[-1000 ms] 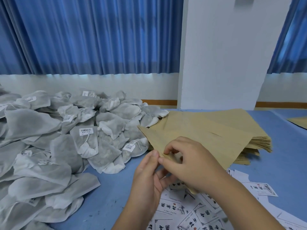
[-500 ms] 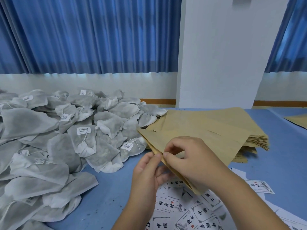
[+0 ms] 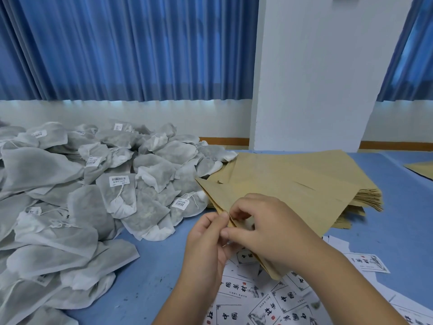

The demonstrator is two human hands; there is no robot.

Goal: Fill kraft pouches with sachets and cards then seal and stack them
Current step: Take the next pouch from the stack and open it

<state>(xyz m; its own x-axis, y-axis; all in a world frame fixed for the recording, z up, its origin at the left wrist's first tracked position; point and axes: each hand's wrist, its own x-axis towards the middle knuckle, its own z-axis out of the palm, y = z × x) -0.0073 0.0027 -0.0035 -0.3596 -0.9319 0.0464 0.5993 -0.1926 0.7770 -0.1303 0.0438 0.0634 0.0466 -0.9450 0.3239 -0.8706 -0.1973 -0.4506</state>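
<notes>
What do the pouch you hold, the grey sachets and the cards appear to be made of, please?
The pouch looks like matte brown kraft paper, creasing at its edge. The sachets seem thin non-woven fabric, with dark filling showing through. The cards look like smooth white printed paper or thin card.

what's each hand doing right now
left hand: pinches the edge of the kraft pouch.
right hand: fingers curled, gripping the same pouch edge.
</notes>
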